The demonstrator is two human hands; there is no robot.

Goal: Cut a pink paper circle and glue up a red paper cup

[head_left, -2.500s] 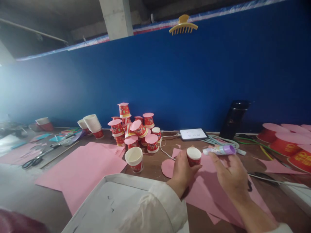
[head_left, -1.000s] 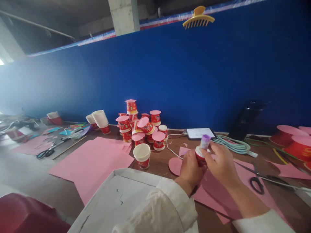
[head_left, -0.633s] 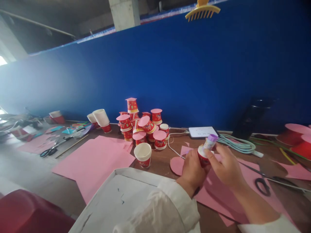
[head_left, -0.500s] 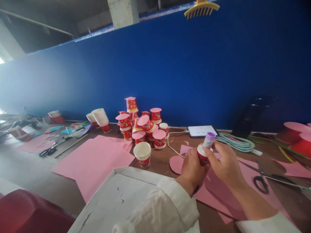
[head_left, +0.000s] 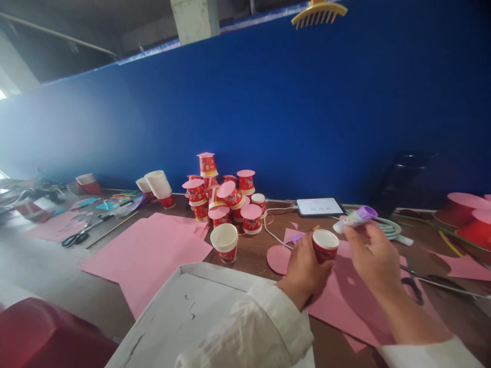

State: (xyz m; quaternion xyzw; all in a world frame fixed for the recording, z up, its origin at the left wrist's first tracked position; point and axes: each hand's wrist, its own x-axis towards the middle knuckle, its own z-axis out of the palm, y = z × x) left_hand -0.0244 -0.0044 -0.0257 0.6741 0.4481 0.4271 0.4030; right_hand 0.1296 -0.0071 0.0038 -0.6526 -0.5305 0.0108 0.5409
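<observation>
My left hand (head_left: 305, 266) is closed around a small red paper cup (head_left: 325, 245), held upright with its white rim showing. My right hand (head_left: 374, 255) pinches a glue stick (head_left: 355, 218) with a purple end, lifted just right of the cup and apart from it. Both hands hover over pink paper (head_left: 356, 301) on the brown table. A cut pink paper circle (head_left: 276, 259) lies just left of my left hand.
A pile of red cups with pink lids (head_left: 224, 197) stands at the back, one open cup (head_left: 225, 242) in front of it. Large pink sheets (head_left: 148, 255) lie left. A phone (head_left: 320, 206), cables (head_left: 387, 228), scissors (head_left: 416, 289), a white box (head_left: 195, 317) and more scissors (head_left: 79, 237) surround the hands.
The glue stick was pressed on the cup's rim a moment ago; my right hand has now lifted it away to the right. The cup stays in my left hand.
</observation>
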